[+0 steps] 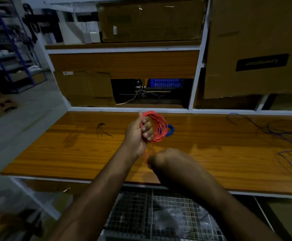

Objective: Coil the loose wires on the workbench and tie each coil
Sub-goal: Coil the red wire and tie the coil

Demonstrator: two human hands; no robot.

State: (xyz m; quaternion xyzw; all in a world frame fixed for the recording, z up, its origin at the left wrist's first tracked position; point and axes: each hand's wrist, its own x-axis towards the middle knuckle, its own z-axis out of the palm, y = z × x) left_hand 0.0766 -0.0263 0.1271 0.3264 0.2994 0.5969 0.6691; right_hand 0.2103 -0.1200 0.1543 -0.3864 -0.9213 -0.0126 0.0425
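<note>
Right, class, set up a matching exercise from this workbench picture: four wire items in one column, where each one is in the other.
Things:
1. red wire coil
2. blue wire coil
3. black ties
4. loose purple wires

Places:
A. spread over the bench's right end
B. held up in the left hand
C. lying alone on the bench, left of the hands
D. on the bench just behind the red coil

Pairs: 1-B, 2-D, 3-C, 4-A
</note>
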